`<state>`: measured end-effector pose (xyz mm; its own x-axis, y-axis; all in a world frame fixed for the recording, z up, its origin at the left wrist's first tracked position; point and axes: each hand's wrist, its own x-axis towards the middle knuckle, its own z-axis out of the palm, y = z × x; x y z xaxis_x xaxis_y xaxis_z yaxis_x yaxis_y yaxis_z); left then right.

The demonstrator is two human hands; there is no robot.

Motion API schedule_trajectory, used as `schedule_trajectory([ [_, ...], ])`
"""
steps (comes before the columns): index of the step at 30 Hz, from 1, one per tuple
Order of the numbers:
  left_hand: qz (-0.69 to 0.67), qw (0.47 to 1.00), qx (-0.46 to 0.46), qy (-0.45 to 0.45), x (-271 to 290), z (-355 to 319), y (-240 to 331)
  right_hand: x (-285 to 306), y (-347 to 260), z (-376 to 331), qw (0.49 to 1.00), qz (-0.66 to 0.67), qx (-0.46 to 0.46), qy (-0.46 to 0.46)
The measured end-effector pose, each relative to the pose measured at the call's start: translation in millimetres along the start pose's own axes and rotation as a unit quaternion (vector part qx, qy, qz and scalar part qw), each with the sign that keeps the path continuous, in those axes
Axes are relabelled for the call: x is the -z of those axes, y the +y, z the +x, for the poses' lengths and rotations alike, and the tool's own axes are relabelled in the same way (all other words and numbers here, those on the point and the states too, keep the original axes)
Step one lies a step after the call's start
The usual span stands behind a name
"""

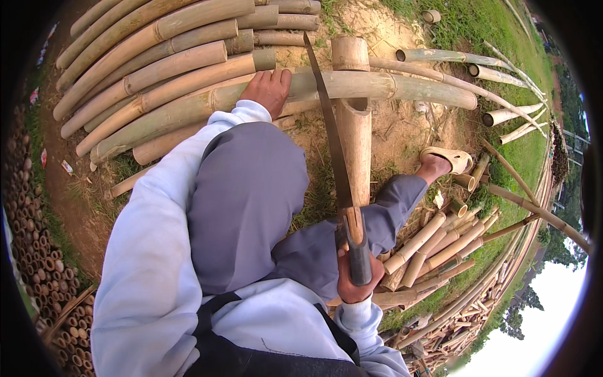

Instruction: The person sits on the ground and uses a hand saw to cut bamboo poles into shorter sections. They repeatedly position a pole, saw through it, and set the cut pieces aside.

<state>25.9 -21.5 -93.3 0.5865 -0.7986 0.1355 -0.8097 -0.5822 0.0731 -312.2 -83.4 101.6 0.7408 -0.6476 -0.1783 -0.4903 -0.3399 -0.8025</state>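
Note:
My right hand point(360, 280) is wrapped round the dark handle of a handsaw point(337, 144). The long blade points away from me and crosses a thick greenish bamboo pole point(414, 87); I cannot tell whether its teeth have entered the pole. Over the top of that pole my left hand point(269, 91) is closed, a short way left of the blade. The pole lies across a wide upright-cut bamboo support point(353, 154), resting in a notch in it. My left knee is bent up close to the pole.
Several long bamboo poles point(151, 69) are stacked at the far left. Cut bamboo pieces point(433, 248) lie in a pile on the right, near my sandalled foot point(447, 161). More poles point(449, 56) rest on grass at the far right. Stacked bamboo ends point(47, 264) line the left edge.

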Motion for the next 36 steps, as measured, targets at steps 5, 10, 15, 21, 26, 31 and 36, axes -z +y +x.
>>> schedule_trajectory([
  [5, -0.005, 0.999, 0.002, -0.048, 11, 10, -1, -63, 2, 102, 0.997, 0.080, 0.009, -0.009],
  [10, -0.010, 0.998, -0.004, -0.061, 14, 19, -2, -41, -14, 83, 0.994, 0.051, 0.066, 0.068],
  [15, 0.016, 0.999, 0.009, -0.039, 10, 15, -8, 55, -23, -12, 0.973, -0.037, 0.115, 0.195],
  [21, -0.004, 0.999, 0.002, -0.038, -13, 20, -3, 100, 68, -95, 0.922, -0.179, -0.064, 0.337],
  [26, -0.018, 0.999, 0.004, -0.050, 0, 22, -4, 66, 185, -150, 0.871, -0.267, -0.182, 0.370],
  [31, -0.040, 0.998, 0.010, -0.048, 11, 20, -10, 19, 238, -165, 0.880, -0.297, -0.263, 0.261],
  [36, -0.063, 0.991, 0.038, -0.115, 23, 27, -10, 71, 214, -131, 0.887, -0.319, -0.327, -0.071],
])
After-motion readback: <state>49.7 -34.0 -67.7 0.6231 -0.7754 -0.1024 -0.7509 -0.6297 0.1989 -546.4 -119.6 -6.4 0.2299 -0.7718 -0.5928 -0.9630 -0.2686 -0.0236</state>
